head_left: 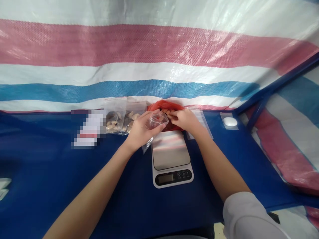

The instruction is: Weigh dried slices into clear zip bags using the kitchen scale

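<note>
My left hand grips a clear zip bag, its mouth held near the red plastic bag behind the scale. Inside the red bag lie light-brown chunks. The fingers of my right hand are closed at the chunks in the red bag's opening; whether a piece sits between the fingertips is hard to make out. Just in front of both hands stands a white digital kitchen scale with a bare metal plate and a dark display.
Filled clear bags of pale chunks lie left of my left hand, beside a blurred-out paper. Flat clear bags lie under my right forearm. A white oval object sits farther right on the blue table. Striped sheeting hangs behind.
</note>
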`<state>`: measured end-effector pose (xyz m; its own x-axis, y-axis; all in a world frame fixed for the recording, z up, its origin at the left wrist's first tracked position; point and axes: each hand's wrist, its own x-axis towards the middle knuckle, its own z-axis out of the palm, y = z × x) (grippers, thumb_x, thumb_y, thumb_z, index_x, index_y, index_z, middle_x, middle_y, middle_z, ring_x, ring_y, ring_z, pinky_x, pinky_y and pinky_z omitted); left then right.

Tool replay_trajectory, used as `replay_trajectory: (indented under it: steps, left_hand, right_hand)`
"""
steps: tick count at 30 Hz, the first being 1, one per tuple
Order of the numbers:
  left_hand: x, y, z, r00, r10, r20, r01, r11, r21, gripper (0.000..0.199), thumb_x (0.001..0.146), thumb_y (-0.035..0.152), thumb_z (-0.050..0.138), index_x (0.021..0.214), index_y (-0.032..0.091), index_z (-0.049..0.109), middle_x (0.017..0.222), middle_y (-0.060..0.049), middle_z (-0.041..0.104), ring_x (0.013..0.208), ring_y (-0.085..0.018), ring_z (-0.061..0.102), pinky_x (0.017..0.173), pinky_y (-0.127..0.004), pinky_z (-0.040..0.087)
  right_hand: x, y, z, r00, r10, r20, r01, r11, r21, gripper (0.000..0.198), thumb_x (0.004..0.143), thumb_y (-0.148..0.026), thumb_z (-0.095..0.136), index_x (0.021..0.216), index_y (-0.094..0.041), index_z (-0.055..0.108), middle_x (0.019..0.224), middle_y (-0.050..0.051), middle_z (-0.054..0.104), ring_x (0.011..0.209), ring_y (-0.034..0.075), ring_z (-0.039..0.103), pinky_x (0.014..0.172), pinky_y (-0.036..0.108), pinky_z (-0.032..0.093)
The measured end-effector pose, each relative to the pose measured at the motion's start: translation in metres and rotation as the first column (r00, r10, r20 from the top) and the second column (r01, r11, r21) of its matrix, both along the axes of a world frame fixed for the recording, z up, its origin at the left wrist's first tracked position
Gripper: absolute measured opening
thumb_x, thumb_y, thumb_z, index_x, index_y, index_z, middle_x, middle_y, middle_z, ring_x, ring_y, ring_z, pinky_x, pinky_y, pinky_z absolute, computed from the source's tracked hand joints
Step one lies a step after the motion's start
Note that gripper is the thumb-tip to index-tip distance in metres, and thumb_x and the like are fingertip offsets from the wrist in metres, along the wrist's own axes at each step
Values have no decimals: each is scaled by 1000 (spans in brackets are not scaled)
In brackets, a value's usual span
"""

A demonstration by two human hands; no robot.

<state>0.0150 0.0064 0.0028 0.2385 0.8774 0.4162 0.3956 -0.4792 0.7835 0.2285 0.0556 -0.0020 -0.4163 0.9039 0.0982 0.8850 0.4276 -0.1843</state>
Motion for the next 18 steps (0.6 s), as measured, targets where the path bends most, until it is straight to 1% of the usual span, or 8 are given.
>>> replay_trajectory:
  steps: [2, 4, 7, 10, 13, 16, 18]
  left_hand:
    - [-1, 0, 0, 1000, 1, 1, -1, 1000, 2, 41, 82, 48, 76, 112, 19, 74, 121, -11, 73, 112, -29, 69, 104, -44, 53]
    - [-1, 0, -1, 1000, 2, -1, -2, 1000, 8, 40, 82, 48, 77, 110, 19, 74, 122, -12, 73, 112, -29, 69, 104, -43, 53]
    - [-3, 1, -2, 1000, -5, 1, 5, 1000, 10, 44, 82, 47, 77, 115, 18, 73, 119, -12, 74, 112, -30, 69, 104, -44, 53]
    - [-4, 2, -3, 1000, -11, 7, 11, 1000, 1, 48, 82, 48, 77, 119, 18, 72, 117, -13, 74, 111, -30, 70, 104, -45, 54]
    - [-3, 1, -4, 1000, -30, 7, 30, 1000, -1, 49, 82, 47, 77, 121, 18, 72, 121, -14, 73, 112, -31, 69, 105, -47, 53]
    - [-1, -1, -3, 997, -71, 0, 71, 997, 12, 50, 82, 44, 77, 125, 19, 70, 124, -14, 72, 114, -30, 68, 103, -46, 54]
    - [0, -1, -2, 996, -91, -9, 91, 996, 11, 51, 83, 43, 76, 127, 18, 68, 123, -14, 72, 113, -30, 69, 99, -45, 56]
  right_hand:
    - [4, 1, -1, 991, 16, -132, -17, 1000, -2, 30, 93, -31, 58, 115, -24, 79, 106, 7, 80, 93, 26, 72, 84, 34, 51]
    - [8, 1, 0, 961, 34, -274, -42, 999, -24, 26, 92, -31, 61, 109, -24, 80, 103, 5, 80, 90, 23, 73, 83, 31, 52]
    - [10, -3, 10, 882, 49, -468, -90, 994, -64, 23, 91, -31, 64, 105, -24, 82, 99, 2, 81, 87, 20, 73, 83, 30, 54]
    - [9, -12, 24, 788, 77, -611, -142, 988, -58, 25, 89, -35, 66, 105, -24, 82, 100, 2, 81, 86, 20, 73, 83, 31, 57]
    - [5, -22, 37, 737, 101, -668, -185, 981, -56, 27, 88, -40, 67, 105, -24, 82, 95, 2, 80, 82, 20, 73, 79, 31, 58]
    - [1, -30, 47, 733, 156, -662, -251, 967, -50, 26, 89, -40, 66, 104, -27, 82, 91, 1, 79, 79, 18, 71, 74, 30, 56]
    - [-2, -33, 51, 745, 206, -635, -299, 953, -41, 24, 90, -38, 65, 102, -26, 82, 90, 1, 77, 77, 17, 69, 71, 28, 53]
